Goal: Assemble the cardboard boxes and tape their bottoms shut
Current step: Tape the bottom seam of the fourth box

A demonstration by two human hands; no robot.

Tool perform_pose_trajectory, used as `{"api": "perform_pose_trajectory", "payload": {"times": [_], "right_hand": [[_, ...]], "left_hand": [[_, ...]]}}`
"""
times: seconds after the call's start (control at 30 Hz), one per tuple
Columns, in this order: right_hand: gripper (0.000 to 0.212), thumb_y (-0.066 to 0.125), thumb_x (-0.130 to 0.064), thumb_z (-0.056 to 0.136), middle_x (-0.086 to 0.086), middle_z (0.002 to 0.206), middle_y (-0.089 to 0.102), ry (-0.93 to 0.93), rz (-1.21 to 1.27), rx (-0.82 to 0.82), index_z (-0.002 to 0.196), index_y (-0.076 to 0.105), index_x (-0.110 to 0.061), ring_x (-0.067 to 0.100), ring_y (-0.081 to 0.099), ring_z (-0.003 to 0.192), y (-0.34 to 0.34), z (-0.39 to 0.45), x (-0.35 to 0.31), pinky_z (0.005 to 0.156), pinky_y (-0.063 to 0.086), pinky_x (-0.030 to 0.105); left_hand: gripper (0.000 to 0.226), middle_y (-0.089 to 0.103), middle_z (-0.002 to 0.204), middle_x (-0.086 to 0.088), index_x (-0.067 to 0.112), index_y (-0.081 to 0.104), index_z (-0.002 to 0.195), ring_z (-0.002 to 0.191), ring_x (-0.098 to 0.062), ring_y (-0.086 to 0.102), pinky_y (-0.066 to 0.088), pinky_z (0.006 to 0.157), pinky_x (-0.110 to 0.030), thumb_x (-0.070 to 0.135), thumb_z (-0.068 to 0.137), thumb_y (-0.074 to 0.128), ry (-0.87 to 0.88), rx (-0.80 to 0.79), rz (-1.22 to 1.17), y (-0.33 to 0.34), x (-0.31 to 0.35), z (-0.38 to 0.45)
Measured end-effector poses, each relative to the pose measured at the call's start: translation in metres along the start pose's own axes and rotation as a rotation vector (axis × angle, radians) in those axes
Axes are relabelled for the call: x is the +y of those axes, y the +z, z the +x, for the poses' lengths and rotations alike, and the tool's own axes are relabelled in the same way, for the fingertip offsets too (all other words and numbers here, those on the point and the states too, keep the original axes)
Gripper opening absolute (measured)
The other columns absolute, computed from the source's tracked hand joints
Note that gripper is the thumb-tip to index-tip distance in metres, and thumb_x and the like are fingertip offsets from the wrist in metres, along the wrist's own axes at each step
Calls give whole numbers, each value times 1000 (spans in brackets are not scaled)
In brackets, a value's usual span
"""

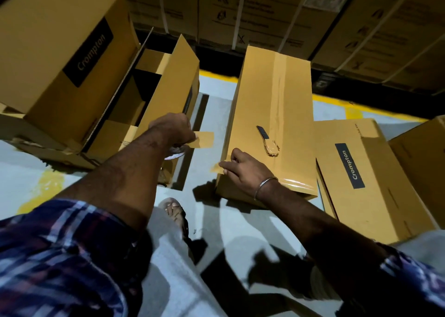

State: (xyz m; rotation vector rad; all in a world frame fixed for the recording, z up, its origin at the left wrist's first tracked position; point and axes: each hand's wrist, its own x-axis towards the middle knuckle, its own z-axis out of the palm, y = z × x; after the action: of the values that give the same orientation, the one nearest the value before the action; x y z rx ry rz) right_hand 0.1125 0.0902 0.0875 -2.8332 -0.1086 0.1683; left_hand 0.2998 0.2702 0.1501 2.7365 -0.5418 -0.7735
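A long cardboard box lies on the floor with brown tape along its centre seam and across its near end. My right hand pinches a strip of brown tape at the box's near left corner. My left hand grips a tape roll, with a loose tape end sticking out to the right. A small black blade and a crumpled wad of tape lie on top of the box.
An open box stands at the left with its flaps up, beside a large Crompton box. More Crompton boxes lie at the right. Strapped cartons are stacked behind. My sandalled foot is on the grey floor.
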Motion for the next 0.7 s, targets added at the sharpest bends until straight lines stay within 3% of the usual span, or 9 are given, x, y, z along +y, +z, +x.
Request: {"api": "perform_pose_trajectory", "payload": {"times": [0.2,0.4,0.53,0.63,0.7], "right_hand": [[45,49,-64,97,5,129,39,152,-205,-236,113,74,-29,27,47,112,-4,24,-24,77,52,40],[50,57,-66,92,4,142,30,111,-395,-275,106,78,-24,27,35,125,0,10,-32,85,45,43],[27,62,-52,94,-3,115,37,-47,-90,-332,113,75,-40,18,39,110,-26,-1,-15,81,44,35],[19,74,-28,91,0,99,57,30,349,-293,108,64,-26,7,56,87,-46,-1,-4,72,46,31],[24,75,-30,91,1,88,65,154,444,-266,102,57,-19,7,60,75,-49,7,-1,68,46,33]], "left_hand": [[30,69,93,-7,16,75,99,92,-28,67,60,91,-47,45,92,73,1,-13,-3,0,3,-1],[30,69,91,-5,18,75,100,90,-26,67,60,89,-45,46,92,73,-20,-21,-7,-3,2,-1],[34,70,97,-8,16,75,103,94,-29,67,59,92,-46,47,90,74,-31,-25,-14,-2,2,-2],[36,72,99,-9,15,76,104,95,-30,68,60,91,-47,47,90,75,-24,-25,-16,-3,6,-4],[36,72,101,-10,15,77,104,95,-30,69,60,91,-47,47,90,75,-20,-26,-15,-3,8,-5]]}}
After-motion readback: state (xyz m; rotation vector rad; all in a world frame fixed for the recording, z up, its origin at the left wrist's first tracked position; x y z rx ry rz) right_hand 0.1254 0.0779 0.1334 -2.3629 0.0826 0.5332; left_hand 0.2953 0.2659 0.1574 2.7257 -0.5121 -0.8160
